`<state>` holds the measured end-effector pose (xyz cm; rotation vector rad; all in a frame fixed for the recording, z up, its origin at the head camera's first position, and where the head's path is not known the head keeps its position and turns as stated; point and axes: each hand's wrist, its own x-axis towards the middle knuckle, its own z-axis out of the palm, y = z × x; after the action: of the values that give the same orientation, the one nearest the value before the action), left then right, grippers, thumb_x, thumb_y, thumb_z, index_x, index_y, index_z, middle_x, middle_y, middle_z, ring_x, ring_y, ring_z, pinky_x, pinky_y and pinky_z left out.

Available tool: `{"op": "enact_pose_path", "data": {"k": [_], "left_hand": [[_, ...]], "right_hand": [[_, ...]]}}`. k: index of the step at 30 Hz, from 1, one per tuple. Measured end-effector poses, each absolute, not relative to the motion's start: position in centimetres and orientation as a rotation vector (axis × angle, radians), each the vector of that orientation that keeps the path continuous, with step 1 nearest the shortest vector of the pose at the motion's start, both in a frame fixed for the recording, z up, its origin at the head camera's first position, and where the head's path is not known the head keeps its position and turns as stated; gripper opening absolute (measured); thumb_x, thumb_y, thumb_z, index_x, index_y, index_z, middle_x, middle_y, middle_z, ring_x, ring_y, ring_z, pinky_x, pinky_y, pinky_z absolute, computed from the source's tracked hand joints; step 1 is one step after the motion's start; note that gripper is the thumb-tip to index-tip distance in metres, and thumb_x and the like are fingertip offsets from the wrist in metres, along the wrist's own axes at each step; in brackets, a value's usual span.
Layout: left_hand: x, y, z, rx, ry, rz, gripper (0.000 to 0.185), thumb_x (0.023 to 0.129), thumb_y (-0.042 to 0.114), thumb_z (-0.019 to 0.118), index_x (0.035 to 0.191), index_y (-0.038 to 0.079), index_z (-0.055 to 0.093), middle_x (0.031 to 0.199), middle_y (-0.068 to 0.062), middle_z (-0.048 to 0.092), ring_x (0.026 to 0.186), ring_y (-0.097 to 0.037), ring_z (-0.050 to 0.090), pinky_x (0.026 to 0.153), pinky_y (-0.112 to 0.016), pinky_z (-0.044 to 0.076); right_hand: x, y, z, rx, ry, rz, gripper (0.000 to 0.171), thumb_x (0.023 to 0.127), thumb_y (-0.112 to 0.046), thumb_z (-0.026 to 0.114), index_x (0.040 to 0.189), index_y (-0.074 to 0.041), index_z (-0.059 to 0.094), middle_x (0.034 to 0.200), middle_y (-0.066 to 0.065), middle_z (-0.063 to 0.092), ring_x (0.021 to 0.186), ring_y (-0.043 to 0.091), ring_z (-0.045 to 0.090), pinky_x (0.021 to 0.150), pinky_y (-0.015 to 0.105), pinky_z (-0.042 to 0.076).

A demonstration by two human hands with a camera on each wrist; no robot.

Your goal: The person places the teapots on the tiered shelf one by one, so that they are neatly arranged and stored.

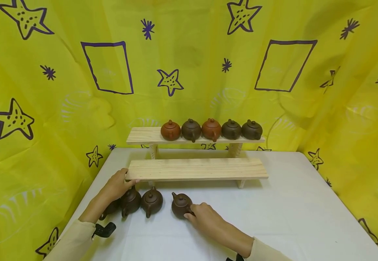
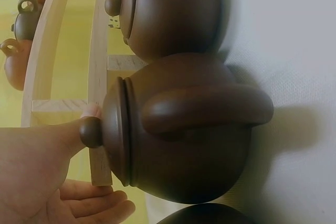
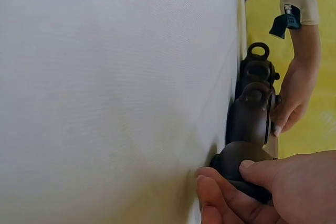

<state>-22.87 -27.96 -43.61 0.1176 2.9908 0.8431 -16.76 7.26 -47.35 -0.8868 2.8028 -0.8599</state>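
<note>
My right hand (image 1: 191, 214) grips a dark brown teapot (image 1: 180, 205) by its handle; the pot stands on the white table in front of a two-tier wooden shelf. In the right wrist view the thumb and fingers of my right hand (image 3: 227, 176) curl round that teapot (image 3: 239, 158). My left hand (image 1: 124, 180) rests at the left end of the bare lower shelf (image 1: 198, 168), thumb (image 2: 91, 112) on its front edge, fingers straight. Just below it stand two dark teapots (image 1: 131, 200) (image 1: 152, 201), and a third (image 1: 111, 208) is partly hidden by the wrist.
The upper shelf (image 1: 143, 135) carries several teapots in a row, two reddish (image 1: 171, 130) and the others dark (image 1: 231, 129). The white table (image 1: 290, 210) stretches right and toward me. Yellow patterned cloth (image 1: 45, 108) closes in the back and both sides.
</note>
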Motion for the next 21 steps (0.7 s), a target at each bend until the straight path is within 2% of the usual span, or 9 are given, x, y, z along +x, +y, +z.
{"op": "enact_pose_path", "data": {"k": [7,13,21], "left_hand": [[-22.8,-28.0,-43.6,0.11,2.998,0.847,0.076,0.104,0.033,0.069,0.143,-0.024,0.037,0.14,-0.046,0.05,0.127,-0.055,0.054,0.106,-0.065,0.044],[-22.9,-28.1,-43.6,0.099,2.992,0.846,0.077,0.103,0.035,0.07,0.143,-0.023,0.038,0.14,-0.045,0.05,0.126,-0.054,0.055,0.104,-0.064,0.045],[-22.9,-28.0,-43.5,0.112,2.993,0.846,0.076,0.103,0.035,0.07,0.142,-0.023,0.04,0.138,-0.044,0.051,0.125,-0.054,0.056,0.103,-0.064,0.046]], "right_hand": [[-16.5,10.0,-46.1,-0.89,2.692,-1.004,0.026,0.106,-0.02,0.065,0.084,-0.005,0.068,0.062,-0.011,0.053,0.051,-0.002,0.044,0.048,0.016,0.04],[-17.3,13.5,-43.8,-0.86,2.712,-1.071,0.033,0.108,-0.023,0.061,0.08,-0.007,0.065,0.063,-0.005,0.063,0.053,-0.001,0.05,0.048,0.02,0.041],[-19.2,18.3,-40.2,-0.628,2.96,-0.967,0.031,0.108,-0.025,0.063,0.079,-0.012,0.063,0.064,-0.005,0.064,0.055,0.006,0.053,0.052,0.025,0.044]]}}
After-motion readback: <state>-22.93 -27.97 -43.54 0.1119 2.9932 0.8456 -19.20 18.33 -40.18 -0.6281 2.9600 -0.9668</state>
